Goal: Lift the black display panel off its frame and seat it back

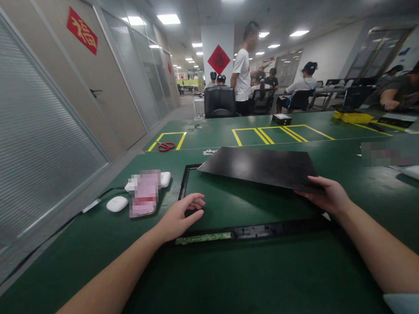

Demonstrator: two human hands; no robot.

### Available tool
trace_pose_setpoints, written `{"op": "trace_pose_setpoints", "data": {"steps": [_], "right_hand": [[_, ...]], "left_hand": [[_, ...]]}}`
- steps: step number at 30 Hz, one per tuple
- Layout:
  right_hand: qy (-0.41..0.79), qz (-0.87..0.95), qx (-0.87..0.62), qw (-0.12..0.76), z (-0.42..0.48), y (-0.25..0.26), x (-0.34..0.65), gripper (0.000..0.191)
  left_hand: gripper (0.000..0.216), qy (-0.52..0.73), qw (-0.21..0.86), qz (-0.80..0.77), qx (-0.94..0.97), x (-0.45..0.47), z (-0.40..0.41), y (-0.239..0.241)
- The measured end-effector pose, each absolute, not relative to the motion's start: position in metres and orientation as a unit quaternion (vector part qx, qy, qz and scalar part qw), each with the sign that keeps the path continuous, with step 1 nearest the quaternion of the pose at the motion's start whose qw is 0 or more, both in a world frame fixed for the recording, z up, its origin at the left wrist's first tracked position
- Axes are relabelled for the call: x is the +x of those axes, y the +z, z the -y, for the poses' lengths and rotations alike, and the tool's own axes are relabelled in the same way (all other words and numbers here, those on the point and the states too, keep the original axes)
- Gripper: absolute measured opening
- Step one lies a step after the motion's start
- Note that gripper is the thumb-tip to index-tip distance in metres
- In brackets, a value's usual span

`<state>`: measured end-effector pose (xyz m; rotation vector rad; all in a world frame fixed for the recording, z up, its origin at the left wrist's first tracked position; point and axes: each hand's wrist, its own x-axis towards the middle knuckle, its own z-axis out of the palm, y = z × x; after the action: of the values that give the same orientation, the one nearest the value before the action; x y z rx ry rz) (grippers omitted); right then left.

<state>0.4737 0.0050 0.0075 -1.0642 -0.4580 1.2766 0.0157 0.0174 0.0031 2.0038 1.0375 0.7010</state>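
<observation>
Your right hand (327, 196) had its grip pinching the near right corner of a thin black rectangular panel (261, 166), tilted above a slim black rectangular frame (264, 231) on the green bench (235, 281). Your left hand (182, 217), grip loosely spread, hung near a narrow green circuit board (203, 238).

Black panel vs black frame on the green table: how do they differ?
The panel is a solid sheet; the frame is an open border. The right hand holds the panel tilted; the frame lies on the table. The frame carries a green circuit strip; the panel shows none. Both are black.
</observation>
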Motion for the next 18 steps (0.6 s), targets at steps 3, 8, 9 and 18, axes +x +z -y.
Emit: {"op": "trace_pose_setpoints", "data": {"steps": [3,8,9,18], "right_hand": [[0.56,0.202,-0.474,0.648,-0.009,0.0,0.471,0.042],[0.557,0.203,-0.457,0.663,-0.01,-0.003,0.47,0.05],[0.557,0.201,-0.453,0.666,-0.01,-0.003,0.47,0.05],[0.545,0.164,-0.44,0.695,-0.013,-0.006,0.481,0.05]], "left_hand": [[0.04,0.279,0.383,-0.409,0.78,0.016,-0.018,0.004],[0.042,0.314,0.41,-0.43,0.74,0.015,-0.02,0.003],[0.043,0.325,0.418,-0.438,0.726,0.014,-0.021,0.002],[0.059,0.41,0.465,-0.472,0.627,0.005,-0.033,-0.006]]}}
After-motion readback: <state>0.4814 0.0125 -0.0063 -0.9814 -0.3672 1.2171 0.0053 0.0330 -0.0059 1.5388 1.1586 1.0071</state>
